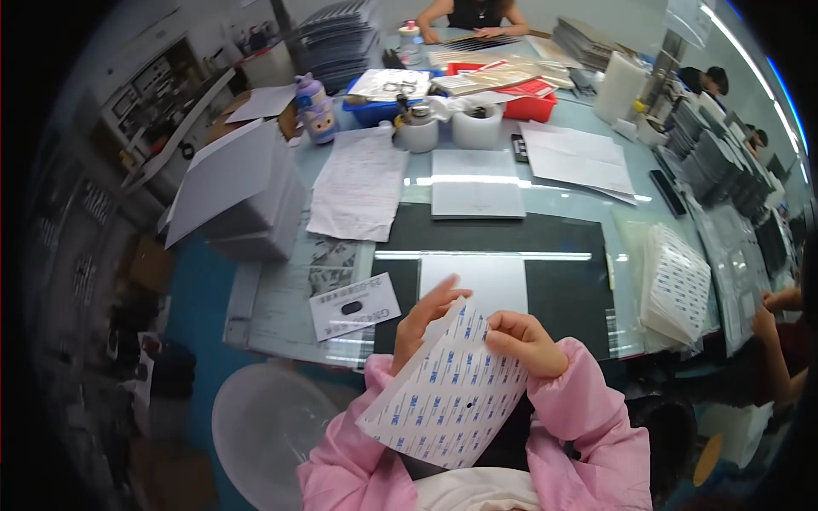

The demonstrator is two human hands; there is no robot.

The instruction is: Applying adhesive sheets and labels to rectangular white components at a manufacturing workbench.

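Downward head-worn fisheye, near hands [530, 342]

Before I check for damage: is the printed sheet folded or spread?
Spread: the sheet shows its broad patterned face, edge in the right hand.

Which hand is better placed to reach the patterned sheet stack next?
Likely the right hand: it's nearer the patterned sheet stack, though it pinches another patterned sheet; the left hand lies farther away.

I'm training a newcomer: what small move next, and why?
Probably bring the left hand to pinch the patterned sheet by its top corner: the left fingers extend beside that corner, while only the right hand visibly pinches the sheet, at its upper right edge.
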